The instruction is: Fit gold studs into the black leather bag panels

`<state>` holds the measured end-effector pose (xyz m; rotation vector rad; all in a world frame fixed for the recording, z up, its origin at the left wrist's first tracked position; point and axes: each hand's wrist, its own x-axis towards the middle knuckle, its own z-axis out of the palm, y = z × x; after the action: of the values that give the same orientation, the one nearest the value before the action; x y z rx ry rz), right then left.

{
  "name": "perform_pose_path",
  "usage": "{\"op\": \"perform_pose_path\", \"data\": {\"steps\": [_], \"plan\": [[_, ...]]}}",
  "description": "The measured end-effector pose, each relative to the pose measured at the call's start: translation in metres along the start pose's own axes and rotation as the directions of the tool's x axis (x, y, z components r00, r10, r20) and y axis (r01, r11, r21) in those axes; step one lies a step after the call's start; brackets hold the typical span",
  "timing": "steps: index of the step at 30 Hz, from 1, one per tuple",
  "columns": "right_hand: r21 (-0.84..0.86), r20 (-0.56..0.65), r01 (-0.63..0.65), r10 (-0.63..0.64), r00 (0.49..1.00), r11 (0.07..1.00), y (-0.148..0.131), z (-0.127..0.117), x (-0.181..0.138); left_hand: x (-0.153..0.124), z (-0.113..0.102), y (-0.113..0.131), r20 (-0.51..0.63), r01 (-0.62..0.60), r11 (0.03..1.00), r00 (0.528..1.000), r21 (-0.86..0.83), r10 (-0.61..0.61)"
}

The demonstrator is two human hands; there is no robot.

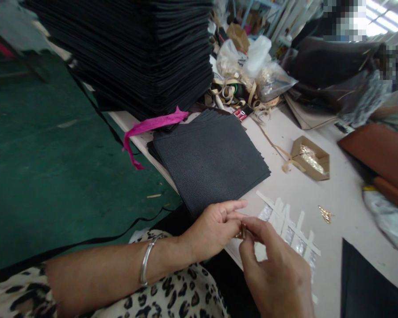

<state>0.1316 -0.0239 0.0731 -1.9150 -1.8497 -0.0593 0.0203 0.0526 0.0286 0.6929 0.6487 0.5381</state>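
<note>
My left hand (215, 227) and my right hand (278, 269) meet at the near edge of a white table (338, 198). Between their fingertips they pinch a small gold metal fitting (241, 232). The left index finger stretches out over the edge of a low pile of black leather sheets (208, 159). A silver bangle sits on my left wrist. Just beyond my hands lie several small clear packets with white paper strips (292, 227).
A tall stack of black sheets (135, 48) with a pink ribbon (152, 126) stands behind. A small cardboard box of gold fittings (310, 158), a loose gold piece (325, 214), plastic bags (252, 66), brown leather pieces (381, 152) and a black sheet (365, 287) lie to the right. Green floor is at the left.
</note>
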Motion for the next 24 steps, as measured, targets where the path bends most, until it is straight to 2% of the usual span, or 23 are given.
{"op": "perform_pose_path", "data": {"steps": [3, 7, 9, 11, 14, 17, 22, 24], "plan": [[0.241, 0.090, -0.129, 0.111, 0.990, 0.962, 0.009, -0.003, 0.011, -0.002, 0.004, 0.007, -0.035, 0.012, 0.991, 0.999, -0.134, -0.016], [0.441, 0.152, -0.360, 0.327, 0.933, 0.822, 0.022, 0.003, 0.023, -0.014, -0.004, 0.025, -0.052, -0.026, 0.970, 0.999, -0.241, 0.014], [0.479, 0.200, -0.452, 0.409, 0.891, 0.752, 0.027, 0.012, 0.032, -0.024, -0.017, 0.036, -0.079, -0.070, 0.980, 0.995, -0.185, 0.056], [0.503, 0.262, -0.487, 0.412, 0.873, 0.714, 0.028, 0.022, 0.044, -0.037, -0.035, 0.045, -0.135, -0.125, 0.990, 0.984, -0.057, 0.116], [0.550, 0.318, -0.453, 0.325, 0.891, 0.702, 0.027, 0.042, 0.066, -0.055, -0.064, 0.052, -0.296, -0.191, 0.976, 0.931, 0.107, 0.215], [0.574, 0.316, -0.370, 0.219, 0.923, 0.731, 0.024, 0.065, 0.089, -0.063, -0.086, 0.048, -0.446, -0.177, 0.973, 0.866, 0.149, 0.226], [0.433, 0.246, -0.228, 0.129, 0.961, 0.872, 0.010, 0.087, 0.114, -0.059, -0.101, 0.035, -0.502, -0.159, 0.981, 0.844, 0.108, 0.192], [0.404, 0.276, -0.225, 0.116, 0.954, 0.887, 0.002, 0.087, 0.114, -0.057, -0.102, 0.034, -0.493, -0.182, 0.977, 0.843, 0.111, 0.213]]}}
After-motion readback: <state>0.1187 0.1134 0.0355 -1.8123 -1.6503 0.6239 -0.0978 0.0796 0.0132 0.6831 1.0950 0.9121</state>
